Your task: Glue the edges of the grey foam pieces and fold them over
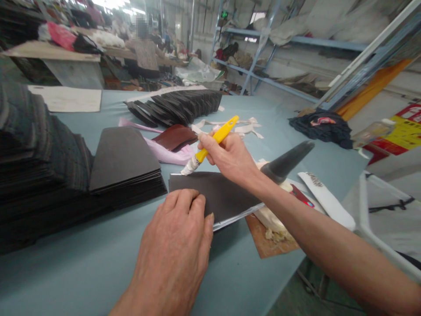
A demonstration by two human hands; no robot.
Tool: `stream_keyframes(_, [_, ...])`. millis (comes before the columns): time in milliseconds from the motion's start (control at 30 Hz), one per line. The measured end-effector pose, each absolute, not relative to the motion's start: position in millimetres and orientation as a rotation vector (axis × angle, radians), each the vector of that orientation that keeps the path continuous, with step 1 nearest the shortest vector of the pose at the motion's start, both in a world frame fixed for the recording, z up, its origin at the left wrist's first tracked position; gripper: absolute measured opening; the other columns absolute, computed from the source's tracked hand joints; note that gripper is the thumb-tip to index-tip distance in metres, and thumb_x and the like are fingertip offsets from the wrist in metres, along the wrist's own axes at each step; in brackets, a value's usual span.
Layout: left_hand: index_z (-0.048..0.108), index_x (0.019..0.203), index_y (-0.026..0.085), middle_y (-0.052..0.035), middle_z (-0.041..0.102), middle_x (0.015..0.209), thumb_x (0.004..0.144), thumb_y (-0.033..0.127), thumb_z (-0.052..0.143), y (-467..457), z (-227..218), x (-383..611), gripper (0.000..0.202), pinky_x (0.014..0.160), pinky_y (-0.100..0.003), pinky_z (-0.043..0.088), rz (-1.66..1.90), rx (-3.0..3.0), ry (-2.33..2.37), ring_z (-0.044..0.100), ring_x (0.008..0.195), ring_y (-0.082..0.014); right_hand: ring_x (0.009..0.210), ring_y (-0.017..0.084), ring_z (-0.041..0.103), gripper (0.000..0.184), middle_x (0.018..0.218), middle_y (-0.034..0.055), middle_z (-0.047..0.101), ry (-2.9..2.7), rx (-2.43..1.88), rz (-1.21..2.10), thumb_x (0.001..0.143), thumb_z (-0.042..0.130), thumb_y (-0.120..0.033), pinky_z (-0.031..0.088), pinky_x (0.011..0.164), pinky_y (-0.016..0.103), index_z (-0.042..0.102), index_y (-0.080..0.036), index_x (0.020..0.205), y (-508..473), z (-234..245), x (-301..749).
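Observation:
My right hand (233, 153) is closed around the yellow handle of a paintbrush (222, 135). The bristles, caked in white, are at the far left corner of a stack of black sheets (226, 195). White shows along the stack's far and near edges. My left hand (177, 232) lies on the stack's near left part, its fingers flat on the top sheet and slightly bent. Left of it a thick pile of black pieces (128, 153) stands on the blue-covered table (108, 263).
Taller black piles (39, 158) rise at the left. Black pieces (177, 105) fan out at the back, near a brown piece (176, 136) and pink cloth (171, 152). At right are a black tapered object (289, 161), a cream-smeared board (272, 245) and a white strip (325, 199).

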State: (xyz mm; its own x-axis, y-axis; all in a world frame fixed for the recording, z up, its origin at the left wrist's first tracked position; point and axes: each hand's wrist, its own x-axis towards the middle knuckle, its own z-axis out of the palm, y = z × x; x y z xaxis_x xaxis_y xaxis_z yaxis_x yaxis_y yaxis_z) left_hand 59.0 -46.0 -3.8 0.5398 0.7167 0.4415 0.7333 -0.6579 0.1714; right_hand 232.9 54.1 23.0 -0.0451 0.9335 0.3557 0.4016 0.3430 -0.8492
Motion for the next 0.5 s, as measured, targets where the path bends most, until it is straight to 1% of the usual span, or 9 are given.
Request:
stream_keyframes(100, [0.077,0.112,0.013,-0.0142,0.078,0.116,0.107,0.02,0.044,-46,-3,59,0.034,0.095,-0.055,0.068,-0.734,-2.742,-1.248,0.073,0.108,-0.0323,0.058,0.01,0.048,0.049,0.06,-0.0043,0.055,-1.62,-1.239,0.665,0.105,0.063,-0.061,0.036,0.056,0.028,0.069,-0.019,0.081,52,22,241])
stream_keyframes(200, [0.077,0.112,0.013,-0.0148,0.078,0.116,0.107,0.021,0.043,-46,-2,58,0.035,0.094,-0.054,0.069,-0.725,-2.732,-1.226,0.074,0.109,-0.0327,0.056,0.01,0.044,0.048,0.058,-0.0058,0.05,-1.625,-1.266,0.652,0.106,0.062,-0.059,0.033,0.055,0.029,0.068,-0.019,0.08,49,24,248])
stream_keyframes(333, [0.077,0.112,0.014,-0.014,0.079,0.114,0.108,0.021,0.041,-46,-1,57,0.037,0.092,-0.053,0.068,-0.739,-2.713,-1.193,0.074,0.107,-0.0318,0.056,0.01,0.044,0.046,0.058,-0.0058,0.051,-1.633,-1.28,0.627,0.107,0.062,-0.055,0.032,0.055,0.029,0.066,-0.02,0.078,46,26,257])
stream_keyframes(400, [0.077,0.113,0.014,-0.014,0.079,0.114,0.108,0.021,0.041,-45,0,56,0.037,0.093,-0.052,0.068,-0.752,-2.699,-1.181,0.075,0.107,-0.031,0.056,0.01,0.044,0.046,0.058,-0.0054,0.051,-1.632,-1.275,0.621,0.107,0.062,-0.055,0.032,0.055,0.029,0.066,-0.02,0.077,44,26,260])
stream_keyframes(500, [0.076,0.115,0.013,-0.0142,0.078,0.115,0.109,0.024,0.039,-45,1,54,0.039,0.092,-0.051,0.067,-0.732,-2.698,-1.167,0.075,0.107,-0.0312,0.057,0.011,0.044,0.048,0.058,-0.0048,0.05,-1.628,-1.29,0.608,0.106,0.062,-0.059,0.032,0.054,0.029,0.066,-0.021,0.077,42,27,266])
